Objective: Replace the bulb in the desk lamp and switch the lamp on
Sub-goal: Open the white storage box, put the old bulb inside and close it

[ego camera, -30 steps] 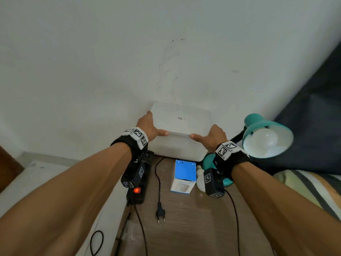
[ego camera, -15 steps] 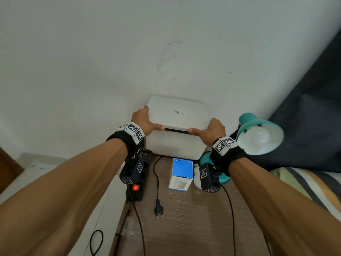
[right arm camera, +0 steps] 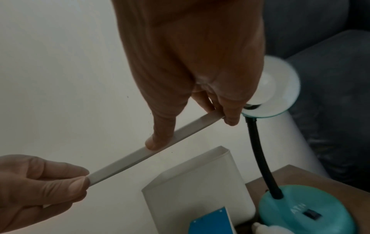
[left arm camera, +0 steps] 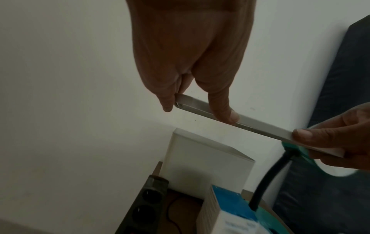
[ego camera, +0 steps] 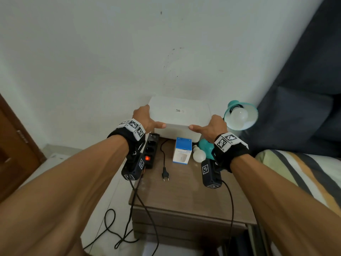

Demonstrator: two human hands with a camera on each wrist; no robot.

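A teal desk lamp (ego camera: 241,115) stands at the back right of the bedside table, with a white bulb (ego camera: 239,116) in its shade. Its round base (right arm camera: 304,212) carries a black switch (right arm camera: 311,214). A loose white bulb (ego camera: 199,155) lies beside a blue bulb carton (ego camera: 182,150). Both hands hold a flat white lid (ego camera: 179,111) above an open white box (left arm camera: 206,159). My left hand (ego camera: 145,119) pinches the lid's left end and my right hand (ego camera: 212,126) pinches its right end, thumbs on the near edge.
A black power strip (ego camera: 151,150) with a lit red switch lies at the table's left edge. An unplugged black plug (ego camera: 165,175) and its cord lie mid-table. The wall is close behind, a dark headboard and striped bedding (ego camera: 295,169) are on the right.
The lid has come up off the white box, from resting closed to held clear above it. Both hands kept their hold on its ends.
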